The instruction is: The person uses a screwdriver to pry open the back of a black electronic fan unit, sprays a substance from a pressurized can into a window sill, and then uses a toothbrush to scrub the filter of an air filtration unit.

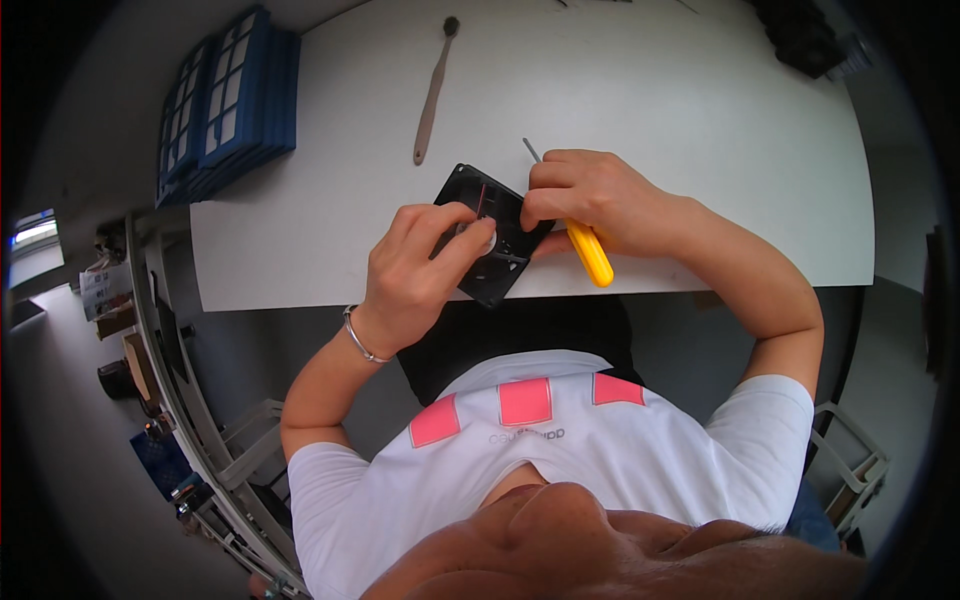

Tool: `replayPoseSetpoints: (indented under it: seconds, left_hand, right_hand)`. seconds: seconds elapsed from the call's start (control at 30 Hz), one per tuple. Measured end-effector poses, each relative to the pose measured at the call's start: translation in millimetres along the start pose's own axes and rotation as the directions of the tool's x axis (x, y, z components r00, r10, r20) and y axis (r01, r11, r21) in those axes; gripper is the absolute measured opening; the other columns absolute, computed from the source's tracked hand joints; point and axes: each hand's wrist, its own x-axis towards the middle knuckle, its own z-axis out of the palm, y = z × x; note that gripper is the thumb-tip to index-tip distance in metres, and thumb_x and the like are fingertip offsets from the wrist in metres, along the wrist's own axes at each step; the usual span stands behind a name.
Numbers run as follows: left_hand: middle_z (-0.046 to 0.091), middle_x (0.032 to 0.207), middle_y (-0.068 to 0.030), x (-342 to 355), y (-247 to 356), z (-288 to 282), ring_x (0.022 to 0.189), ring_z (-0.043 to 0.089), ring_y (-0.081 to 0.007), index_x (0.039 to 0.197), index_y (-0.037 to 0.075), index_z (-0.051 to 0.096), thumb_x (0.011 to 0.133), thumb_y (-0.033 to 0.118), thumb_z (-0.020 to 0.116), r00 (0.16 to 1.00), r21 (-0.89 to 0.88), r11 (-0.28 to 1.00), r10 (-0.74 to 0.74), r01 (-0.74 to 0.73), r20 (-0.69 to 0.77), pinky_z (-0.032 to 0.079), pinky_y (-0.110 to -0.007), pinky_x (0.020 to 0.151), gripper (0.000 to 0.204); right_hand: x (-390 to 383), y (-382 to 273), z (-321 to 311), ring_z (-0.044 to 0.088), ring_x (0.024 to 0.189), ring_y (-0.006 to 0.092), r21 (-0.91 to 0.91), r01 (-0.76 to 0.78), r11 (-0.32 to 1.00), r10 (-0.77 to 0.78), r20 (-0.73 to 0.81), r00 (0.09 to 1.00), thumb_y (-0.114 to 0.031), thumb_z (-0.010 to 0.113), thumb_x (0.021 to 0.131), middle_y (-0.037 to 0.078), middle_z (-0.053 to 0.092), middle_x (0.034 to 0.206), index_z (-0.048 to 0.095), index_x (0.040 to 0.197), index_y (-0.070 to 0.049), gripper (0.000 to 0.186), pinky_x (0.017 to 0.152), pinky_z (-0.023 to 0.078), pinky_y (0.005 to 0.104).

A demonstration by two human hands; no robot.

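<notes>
A flat black case [506,268], which looks like a video cassette, is held at a tilt near the table's front edge. My left hand [408,258] reaches over its left side, thumb and forefinger closed at a round white part [488,240] like a reel; the fingers partly cover it. My right hand [612,195] is wrapped round a screwdriver [590,254]. Its yellow handle points towards me, and the thin metal shaft sticks out past the fingers on the far side. Fingertips of that same hand also touch the case's right edge.
A brown-handled toothbrush [432,108] with dark bristles lies farther back on the white table [700,130]. Blue frames with white panels [238,105] are stacked at the far left corner. Black objects [797,38] stand at the far right corner.
</notes>
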Motion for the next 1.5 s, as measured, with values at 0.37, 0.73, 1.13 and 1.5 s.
replayPoseSetpoints:
  seconds: [0.37, 0.73, 1.13, 1.5]
  left_hand:
    - [0.062, 0.095, -0.0098, 14, -4, -1, 0.076, 0.065, -0.0233, 0.092, 0.003, 0.067, 0.073, 0.0, 0.076, 0.999, -0.062, 0.998, 0.016, -0.014, 0.028, 0.053, -0.032, 0.06, 0.021]
    - [0.061, 0.097, -0.0102, 12, -12, 5, 0.073, 0.065, -0.0231, 0.094, 0.003, 0.062, 0.074, 0.002, 0.077, 0.996, -0.044, 0.995, 0.089, -0.088, 0.022, 0.052, -0.031, 0.058, 0.024]
    - [0.06, 0.098, -0.0092, 9, -22, 3, 0.079, 0.066, -0.0206, 0.092, 0.005, 0.061, 0.076, 0.005, 0.073, 0.99, -0.058, 0.989, 0.135, -0.133, 0.03, 0.054, -0.028, 0.058, 0.02]
    - [0.06, 0.099, -0.0082, -5, -25, 7, 0.077, 0.065, -0.0208, 0.093, 0.005, 0.062, 0.073, 0.003, 0.074, 0.988, -0.13, 0.98, 0.153, -0.151, 0.005, 0.052, -0.028, 0.056, 0.023]
  right_hand:
    - [-1, 2, 0, 0.06, 0.082, 0.025, 0.033, 0.003, 0.999, -0.003, -0.003, 1.0, -0.017, 0.081, 0.072, 0.003, 0.058, 0.083, 0.061, 0.089, -0.014, 0.027, 0.068, 0.05, 0.0377]
    - [-1, 3, -1, 0.058, 0.081, 0.0262, 0.06, 0.011, 0.998, -0.012, 0.02, 1.0, -0.015, 0.084, 0.067, 0.005, 0.058, 0.084, 0.063, 0.088, -0.011, 0.03, 0.067, 0.049, 0.0371]
    - [1, 4, -1, 0.06, 0.081, 0.0241, 0.042, 0.006, 0.999, -0.007, 0.017, 1.0, -0.017, 0.082, 0.071, 0.003, 0.057, 0.082, 0.061, 0.087, -0.014, 0.026, 0.066, 0.05, 0.037]
    - [-1, 2, -3, 0.059, 0.081, 0.0254, 0.057, 0.012, 0.998, -0.014, 0.026, 1.0, -0.016, 0.083, 0.069, 0.004, 0.058, 0.083, 0.063, 0.087, -0.013, 0.027, 0.066, 0.049, 0.0369]
